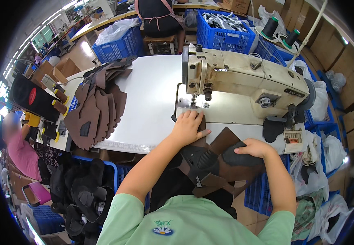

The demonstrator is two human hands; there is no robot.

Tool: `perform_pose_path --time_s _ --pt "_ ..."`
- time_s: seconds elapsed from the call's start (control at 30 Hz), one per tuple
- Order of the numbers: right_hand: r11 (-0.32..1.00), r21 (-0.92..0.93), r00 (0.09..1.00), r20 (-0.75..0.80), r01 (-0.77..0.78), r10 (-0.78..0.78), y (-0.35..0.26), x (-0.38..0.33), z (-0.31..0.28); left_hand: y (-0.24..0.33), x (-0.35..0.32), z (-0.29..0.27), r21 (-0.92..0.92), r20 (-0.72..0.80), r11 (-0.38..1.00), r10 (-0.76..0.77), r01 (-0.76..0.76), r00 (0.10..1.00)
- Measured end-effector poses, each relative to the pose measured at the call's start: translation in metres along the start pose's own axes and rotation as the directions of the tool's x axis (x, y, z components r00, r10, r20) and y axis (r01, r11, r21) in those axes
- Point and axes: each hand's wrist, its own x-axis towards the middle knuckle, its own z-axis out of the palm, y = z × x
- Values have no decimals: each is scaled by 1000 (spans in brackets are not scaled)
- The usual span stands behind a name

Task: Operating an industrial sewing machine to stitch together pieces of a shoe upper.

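A cream sewing machine [242, 75] stands on the white table, its needle and presser foot [194, 100] just beyond my left hand [189, 127]. That hand lies over a narrow brown strip of a brown and black cut piece [224, 141], fingers on top and thumb stretched to the right. My right hand [253, 148] grips the work's dark padded part [233, 155], thumb on top and other fingers hidden beneath. The work hangs over the table's front edge towards my lap. It has a ribbed black patch [208, 160] and a small pale tag.
Stacked brown cut pieces [99, 108] lie on the table's left. A blue crate [117, 169] of black pieces stands below left. Thread cones [270, 27] stand behind the machine. Bagged goods [320, 102] fill crates at right. Two people sit nearby, far left and at the back.
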Motion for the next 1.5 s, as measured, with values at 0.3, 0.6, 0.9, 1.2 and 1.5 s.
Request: perform_pose_path --time_s 0.3,0.6,0.9,1.2,1.5 --pt "963 265 996 50 58 -74 -14 40 9 -42 -3 -1 104 -83 987 -116 125 990" --pt "981 183 998 11 63 -66 -7 49 -1 -30 -12 12 18 -104 997 -75 78 992" --pt "806 -254 628 -519 534 -580 -86 -8 31 -25 -8 17 88 -172 990 -92 109 981" --pt "671 -740 455 -611 -39 -648 -86 100 81 -27 -13 14 61 -146 996 -60 69 987" --pt "735 -657 512 -580 166 -634 -62 110 92 -33 -15 3 -7 -87 1000 -17 17 996"
